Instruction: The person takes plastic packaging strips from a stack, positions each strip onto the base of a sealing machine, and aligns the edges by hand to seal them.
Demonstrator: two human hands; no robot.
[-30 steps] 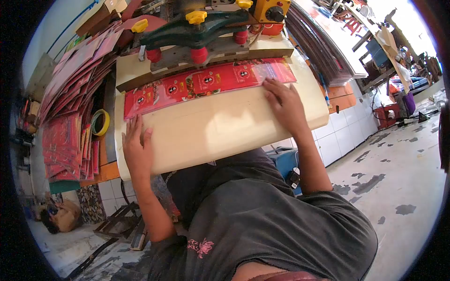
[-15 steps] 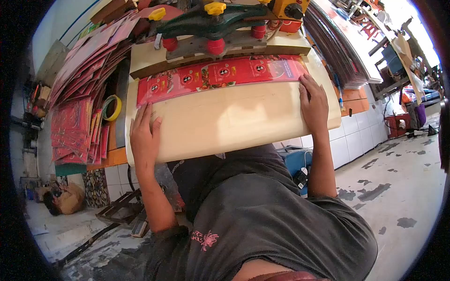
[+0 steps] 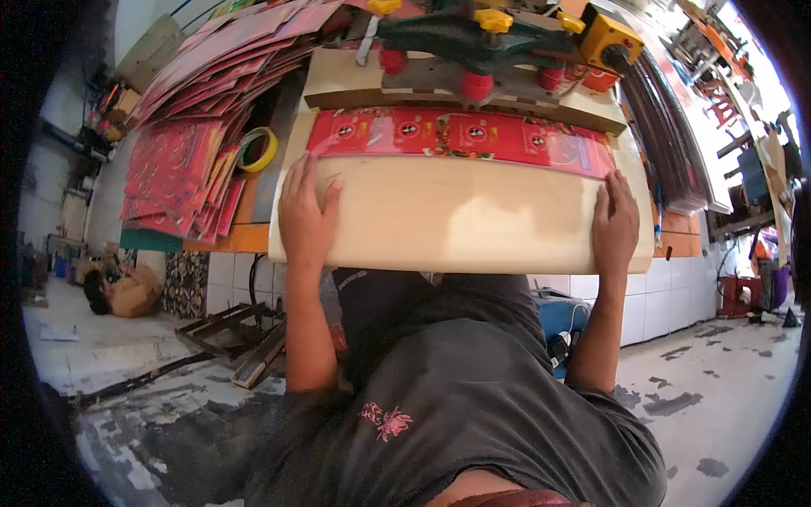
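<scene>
A long red printed sheet [image 3: 503, 142] with repeated round logos and food pictures lies across a cream-coloured work surface [image 3: 456, 215]. Its far edge runs close to a wooden bar [image 3: 507, 110]. My left hand [image 3: 307, 218] rests on the cream surface, fingers stretched out, the tips touching the near left corner of the sheet. At the opposite end, my right hand [image 3: 616, 221] lies with its fingers extended and the tips at the near right corner. Neither hand is closed round anything.
Behind the bar stands a dark green clamp frame [image 3: 481, 42] with red and yellow knobs, and a yellow control box [image 3: 604, 44] beside it. Red printed sheets [image 3: 182, 169] are piled at left near a yellow tape roll [image 3: 258, 149]. Stacked boards [image 3: 667, 127] stand right. A person [image 3: 131, 291] is low at far left.
My view has turned, so the whole bench appears shifted right and more level. Both hands stay at the two ends of the red sheet, fingers still extended.
</scene>
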